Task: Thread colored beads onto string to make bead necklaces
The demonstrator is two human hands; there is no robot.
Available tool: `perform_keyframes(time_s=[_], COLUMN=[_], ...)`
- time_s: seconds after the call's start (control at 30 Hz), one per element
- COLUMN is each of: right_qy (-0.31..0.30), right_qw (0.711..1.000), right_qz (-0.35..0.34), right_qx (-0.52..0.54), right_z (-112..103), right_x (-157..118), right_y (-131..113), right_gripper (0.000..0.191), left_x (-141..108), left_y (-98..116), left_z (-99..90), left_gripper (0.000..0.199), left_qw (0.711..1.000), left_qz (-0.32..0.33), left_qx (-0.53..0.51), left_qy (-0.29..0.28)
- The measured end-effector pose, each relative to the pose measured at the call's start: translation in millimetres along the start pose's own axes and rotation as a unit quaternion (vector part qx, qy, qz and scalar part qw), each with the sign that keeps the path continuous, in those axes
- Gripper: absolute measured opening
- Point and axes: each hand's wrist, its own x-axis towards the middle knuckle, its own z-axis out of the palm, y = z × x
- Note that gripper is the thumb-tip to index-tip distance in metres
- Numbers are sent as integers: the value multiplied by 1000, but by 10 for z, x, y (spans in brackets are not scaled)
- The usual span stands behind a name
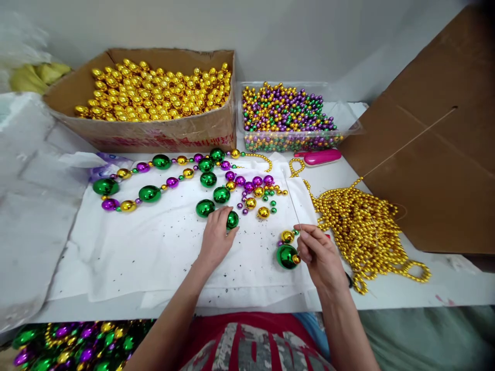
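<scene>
Nearest us, our left hand (219,233) grips a green ball (232,220); our right hand (317,251), well apart, pinches a needle (294,202), strung beads (286,255) hanging just left of it.

grn bead (232,220) | shiny, on wht cloth (166,252) | needle (293,202) | tilted, prob. metal

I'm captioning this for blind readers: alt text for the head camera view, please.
Left hand grips a shiny green ball bead; right hand holds a thin needle-like wire above a white cloth. Behind are a cardboard box of gold beads and a clear plastic tub of small multicoloured beads.
</scene>
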Motion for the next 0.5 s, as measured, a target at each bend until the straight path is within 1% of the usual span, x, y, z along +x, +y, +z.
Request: perform_keyframes(time_s=[0.13, 0.27, 0.4, 0.5], right_qy=[-1, -9, -15, -21], right_qw=[1000, 998, 997, 996], right_qz=[-11, -34, -35, -30], right_qx=[19, 43, 64, 83], right_z=[-26, -96, -168, -159], right_x=[-7, 0, 9, -1], right_y=[-51, -141, -196, -207], right_gripper=[21, 18, 16, 14], left_x=[7, 47, 84, 52], left_y=[19, 55, 149, 363], left_z=[42, 63, 33, 15], left_gripper=[49, 49, 43, 36], left_qw=[998, 995, 996, 997], left_qz=[26, 45, 51, 38], left_qx=[59, 85, 55, -7], left_qy=[12, 17, 43, 67])
